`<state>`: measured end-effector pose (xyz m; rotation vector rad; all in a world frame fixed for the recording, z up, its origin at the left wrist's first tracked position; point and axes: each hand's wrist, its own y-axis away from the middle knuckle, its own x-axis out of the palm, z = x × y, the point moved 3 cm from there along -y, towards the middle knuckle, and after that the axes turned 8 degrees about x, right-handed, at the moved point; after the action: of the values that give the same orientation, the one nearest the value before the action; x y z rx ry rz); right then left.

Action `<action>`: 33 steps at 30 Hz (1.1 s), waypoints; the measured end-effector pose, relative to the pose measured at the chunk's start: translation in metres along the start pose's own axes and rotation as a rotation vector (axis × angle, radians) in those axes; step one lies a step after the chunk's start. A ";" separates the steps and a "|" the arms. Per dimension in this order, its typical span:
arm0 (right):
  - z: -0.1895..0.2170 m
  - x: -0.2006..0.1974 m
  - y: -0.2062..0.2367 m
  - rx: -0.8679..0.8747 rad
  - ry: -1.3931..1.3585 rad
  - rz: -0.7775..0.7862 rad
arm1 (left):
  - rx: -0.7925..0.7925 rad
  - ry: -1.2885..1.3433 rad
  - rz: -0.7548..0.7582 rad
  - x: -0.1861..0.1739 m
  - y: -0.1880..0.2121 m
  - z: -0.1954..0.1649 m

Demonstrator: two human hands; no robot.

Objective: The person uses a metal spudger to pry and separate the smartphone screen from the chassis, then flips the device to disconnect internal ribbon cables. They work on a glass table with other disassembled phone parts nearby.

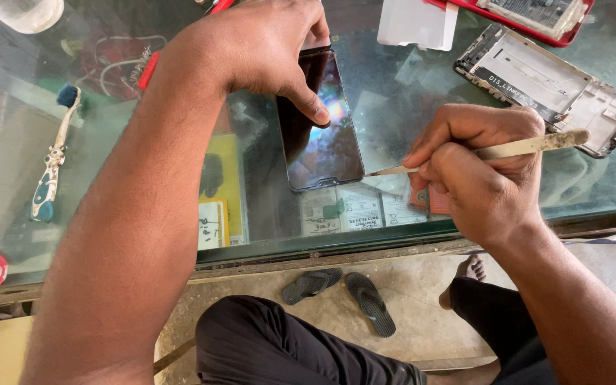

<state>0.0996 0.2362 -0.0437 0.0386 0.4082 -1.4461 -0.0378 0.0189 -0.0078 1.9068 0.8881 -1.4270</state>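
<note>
A black phone screen panel (320, 128) lies on the glass counter top (393, 93), its glossy face up. My left hand (254, 46) covers its upper end, thumb pressing on the glass face. My right hand (475, 167) grips pale metal tweezers (515, 148) like a pen. The thin tip of the tweezers touches the panel's lower right edge.
A bare phone frame (547, 85) lies at the back right, beside a red tray (536, 14) with parts. A toothbrush (51, 160) lies at the left. A white film sheet (416, 23) sits behind the panel. Two slippers (340, 292) lie on the floor below, between my knees.
</note>
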 end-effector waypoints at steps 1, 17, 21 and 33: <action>0.000 0.000 0.000 0.012 0.007 0.006 | -0.015 0.002 0.005 0.000 0.000 -0.001; -0.003 -0.001 0.000 0.044 -0.004 -0.031 | 0.011 0.020 0.010 0.001 -0.001 0.003; -0.003 -0.002 -0.001 0.052 0.013 -0.036 | -0.036 0.046 0.036 0.000 0.000 0.003; -0.002 -0.001 -0.001 0.040 0.014 -0.055 | -0.030 0.033 0.024 0.002 0.000 0.002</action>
<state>0.0977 0.2375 -0.0447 0.0699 0.3941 -1.5091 -0.0383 0.0173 -0.0099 1.9170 0.8944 -1.3647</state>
